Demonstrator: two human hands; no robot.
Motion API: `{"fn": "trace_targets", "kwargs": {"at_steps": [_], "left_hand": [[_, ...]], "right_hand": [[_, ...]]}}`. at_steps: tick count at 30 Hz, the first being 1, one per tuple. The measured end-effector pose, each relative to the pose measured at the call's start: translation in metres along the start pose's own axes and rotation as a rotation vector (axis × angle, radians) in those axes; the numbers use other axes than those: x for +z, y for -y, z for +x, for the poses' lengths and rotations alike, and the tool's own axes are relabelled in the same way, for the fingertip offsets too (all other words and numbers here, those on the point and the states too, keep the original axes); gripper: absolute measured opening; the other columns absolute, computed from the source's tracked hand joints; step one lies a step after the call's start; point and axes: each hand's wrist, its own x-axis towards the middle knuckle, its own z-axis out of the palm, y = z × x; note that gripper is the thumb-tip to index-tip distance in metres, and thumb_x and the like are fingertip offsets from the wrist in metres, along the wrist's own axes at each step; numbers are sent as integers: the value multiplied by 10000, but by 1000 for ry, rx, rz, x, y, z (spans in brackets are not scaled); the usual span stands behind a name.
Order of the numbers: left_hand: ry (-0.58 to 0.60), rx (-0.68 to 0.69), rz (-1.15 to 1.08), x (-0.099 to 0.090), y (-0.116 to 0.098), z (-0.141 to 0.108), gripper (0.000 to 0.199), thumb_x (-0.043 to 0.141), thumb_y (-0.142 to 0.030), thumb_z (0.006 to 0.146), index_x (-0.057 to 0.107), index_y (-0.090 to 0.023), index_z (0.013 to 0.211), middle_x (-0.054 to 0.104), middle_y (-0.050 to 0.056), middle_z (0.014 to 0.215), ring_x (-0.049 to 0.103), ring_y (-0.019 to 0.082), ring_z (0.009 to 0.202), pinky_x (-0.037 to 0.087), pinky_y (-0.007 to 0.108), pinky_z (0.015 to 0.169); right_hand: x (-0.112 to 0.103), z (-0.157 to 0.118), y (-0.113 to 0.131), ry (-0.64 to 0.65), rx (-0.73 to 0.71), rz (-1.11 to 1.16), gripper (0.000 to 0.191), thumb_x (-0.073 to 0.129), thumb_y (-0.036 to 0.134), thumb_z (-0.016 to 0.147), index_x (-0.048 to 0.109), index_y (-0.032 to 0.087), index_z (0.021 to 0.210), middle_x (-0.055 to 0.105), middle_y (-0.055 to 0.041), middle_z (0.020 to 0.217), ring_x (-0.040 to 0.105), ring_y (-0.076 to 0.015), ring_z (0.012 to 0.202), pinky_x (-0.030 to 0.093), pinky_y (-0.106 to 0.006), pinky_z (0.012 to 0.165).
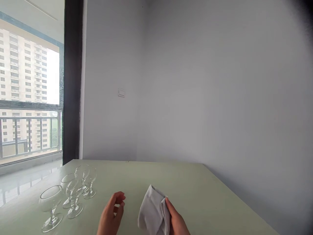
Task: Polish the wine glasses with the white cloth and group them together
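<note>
Soft, light grey cloth (152,212) is pinched by the right hand (177,222); the left hand (111,212) is loosely curled, empty. Fragile stemmed wine glasses (51,204) stand at 10 o'clock, judged best held by the stems.

Pretty bright, flat daylight here, all of it coming through the big window (29,75) way off to the left of the hands, and the sky in it is blown out to plain white. The shiny floor (24,184) under that window throws some glare. Shadows are super soft, barely any around the left hand (112,212), the right hand (177,218) or the cloth (151,209). The wine glasses (66,199) left of the hands look faint against the pale counter (195,195). The wall (220,98) up and right of the hands fades to a dark, smeary corner, and the wide lens bends lines near the edges.
</note>
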Motion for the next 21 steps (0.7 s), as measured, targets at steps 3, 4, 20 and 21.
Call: {"fn": "trace_targets", "kwargs": {"at_steps": [3,4,20,21], "left_hand": [[170,110,5,23,-32,-4,177,404,-239,774,540,-260,885,623,7,879,608,145,768,471,231,631],[194,146,40,32,-39,-5,223,418,-194,744,549,-261,912,618,15,947,602,145,819,467,233,669],[170,-410,-457,34,8,25,422,541,-562,675,619,-169,804,651,12,641,612,207,665,466,266,605],[161,-462,-510,29,9,28,470,542,-580,669,614,-161,868,669,22,678,626,216,687,476,275,610]], "right_hand": [[6,30,8,5,189,421,645,367,698,772,648,156,981,706,-117,867,631,-286,913,462,-411,805],[11,35,8,13,212,533,663,383,710,754,647,150,989,707,-122,865,628,-296,916,456,-419,807],[-19,66,-54,-129,118,179,264,686,190,536,664,149,795,632,2,614,572,-184,649,401,-270,632],[-26,65,-48,-164,119,188,273,675,190,543,660,155,813,634,7,628,570,-174,642,400,-262,626]]}}
